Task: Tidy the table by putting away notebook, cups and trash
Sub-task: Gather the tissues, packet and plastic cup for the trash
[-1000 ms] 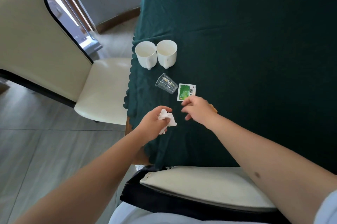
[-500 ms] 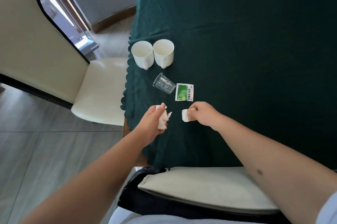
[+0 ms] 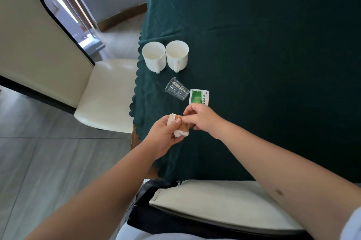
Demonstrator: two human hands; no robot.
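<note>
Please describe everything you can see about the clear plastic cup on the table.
The clear plastic cup is small, transparent and ribbed, and appears empty. It lies on its side on the dark green tablecloth, its open rim towards the table's left edge and its base towards the green sachet; whether they touch cannot be told. The two white mugs stand upright beyond it, apart from it. Neither hand touches it.
</note>
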